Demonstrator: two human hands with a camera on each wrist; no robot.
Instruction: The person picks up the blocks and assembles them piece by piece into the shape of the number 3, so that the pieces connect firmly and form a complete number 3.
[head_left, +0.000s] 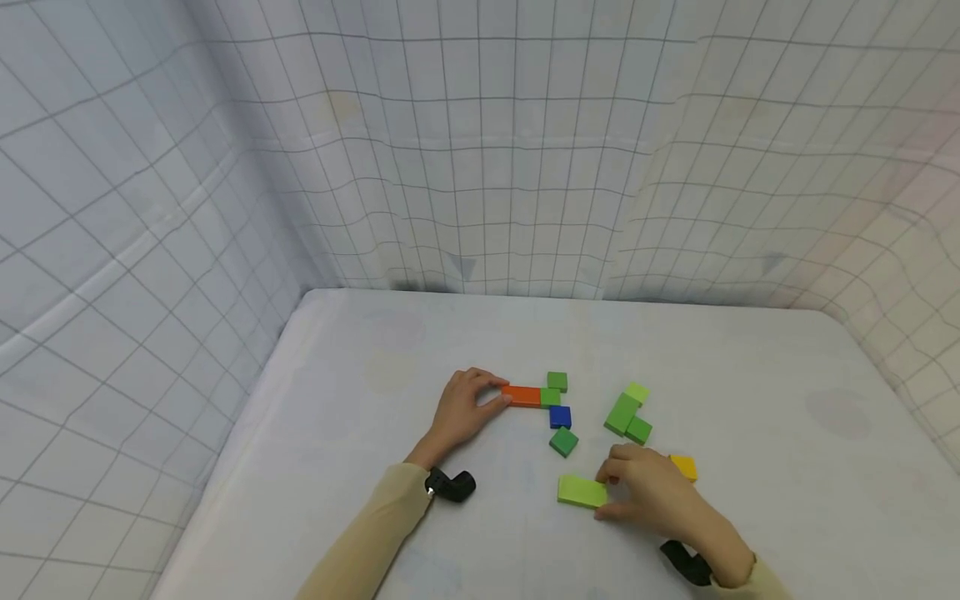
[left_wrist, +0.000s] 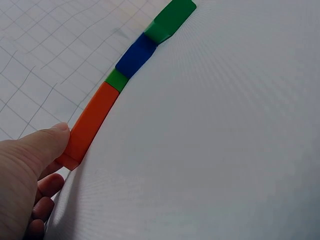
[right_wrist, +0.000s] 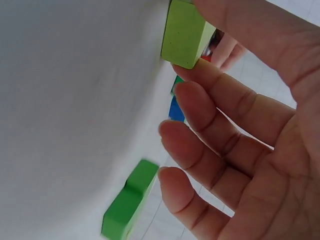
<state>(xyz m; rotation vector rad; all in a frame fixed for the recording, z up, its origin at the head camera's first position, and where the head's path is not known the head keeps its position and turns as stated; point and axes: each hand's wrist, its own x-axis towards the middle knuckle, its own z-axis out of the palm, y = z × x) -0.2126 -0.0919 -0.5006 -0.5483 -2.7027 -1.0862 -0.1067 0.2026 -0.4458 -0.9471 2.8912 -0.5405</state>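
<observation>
My left hand (head_left: 459,410) pinches the left end of a long orange-red block (head_left: 522,397) between thumb and fingers. In the left wrist view, the thumb lies against the end of the orange-red block (left_wrist: 92,122). A small green block (head_left: 551,397) touches its other end. My right hand (head_left: 654,492) holds the right end of a lime-green oblong block (head_left: 581,491), which lies flat on the table. In the right wrist view, the thumb and index finger are at two edges of the lime-green block (right_wrist: 184,35), while the other fingers curve loosely below.
Near the orange-red block are another green block (head_left: 557,381), a blue block (head_left: 560,417) and a dark green block (head_left: 564,442). Several green blocks (head_left: 622,414) touch each other farther right. A yellow block (head_left: 684,467) sits behind the right hand. Grid-patterned curtains (head_left: 480,167) surround the white table (head_left: 360,350).
</observation>
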